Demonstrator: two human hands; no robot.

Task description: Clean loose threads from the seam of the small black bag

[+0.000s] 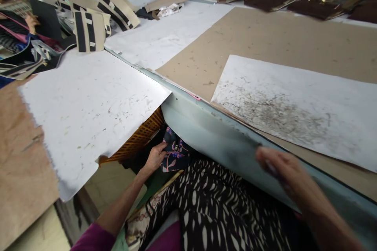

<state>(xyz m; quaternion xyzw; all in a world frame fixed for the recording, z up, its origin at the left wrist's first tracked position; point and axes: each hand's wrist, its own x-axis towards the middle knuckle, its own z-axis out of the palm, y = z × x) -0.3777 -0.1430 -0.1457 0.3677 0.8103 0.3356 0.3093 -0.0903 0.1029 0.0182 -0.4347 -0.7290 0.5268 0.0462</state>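
My left hand [156, 157] pinches the edge of a dark floral fabric piece [176, 153] with pink and purple blossoms. A small label-like tag shows on the fabric, which sits low beside the table's blue-grey edge, above my lap. My right hand [279, 162] is raised in front of that edge, to the right, and blurred by motion. Its fingers look curled together, with a small dark spot at the fingertips. What they hold, if anything, cannot be made out.
Dark thread bits lie scattered on a white sheet [282, 113] over brown board [265, 43]. Another white sheet [97, 106] covers the left table, above an orange plastic basket [138, 137]. Beige panels with black strips [88, 29] stand far left, near another person's hand [32, 21].
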